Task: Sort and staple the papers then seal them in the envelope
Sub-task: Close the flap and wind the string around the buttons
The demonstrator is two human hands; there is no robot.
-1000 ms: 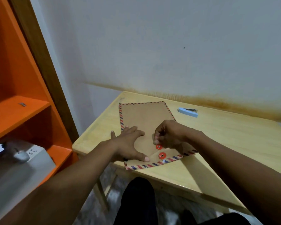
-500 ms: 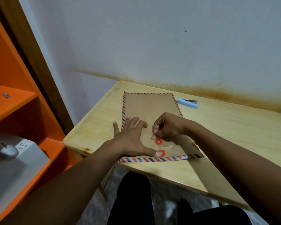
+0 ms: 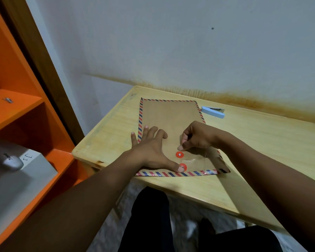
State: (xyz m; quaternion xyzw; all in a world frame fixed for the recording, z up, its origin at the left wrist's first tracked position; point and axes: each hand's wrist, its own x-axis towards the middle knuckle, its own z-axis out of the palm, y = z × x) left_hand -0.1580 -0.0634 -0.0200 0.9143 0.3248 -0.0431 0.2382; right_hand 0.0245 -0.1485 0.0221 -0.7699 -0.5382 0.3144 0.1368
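A brown envelope (image 3: pixel 169 115) with a red-and-blue striped border lies flat on the wooden table (image 3: pixel 253 142), its flap folded down at the near edge. Two red closure discs sit on it, the upper disc (image 3: pixel 179 154) free and the lower disc (image 3: pixel 183 166) half under my thumb. My left hand (image 3: pixel 151 150) presses flat on the envelope, fingers spread. My right hand (image 3: pixel 196 137) pinches a thin string (image 3: pixel 205 160) just above the upper disc. No papers show.
A light blue stapler (image 3: pixel 213 112) rests beyond the envelope's far right corner, near the wall. An orange shelf unit (image 3: pixel 16 110) stands to the left, holding a grey box (image 3: pixel 16 177). My legs are below the table's near edge.
The envelope has turned from slanted to square with the table. My left hand slid with it and its thumb now covers the lower disc. My right hand stays pinched by the upper disc.
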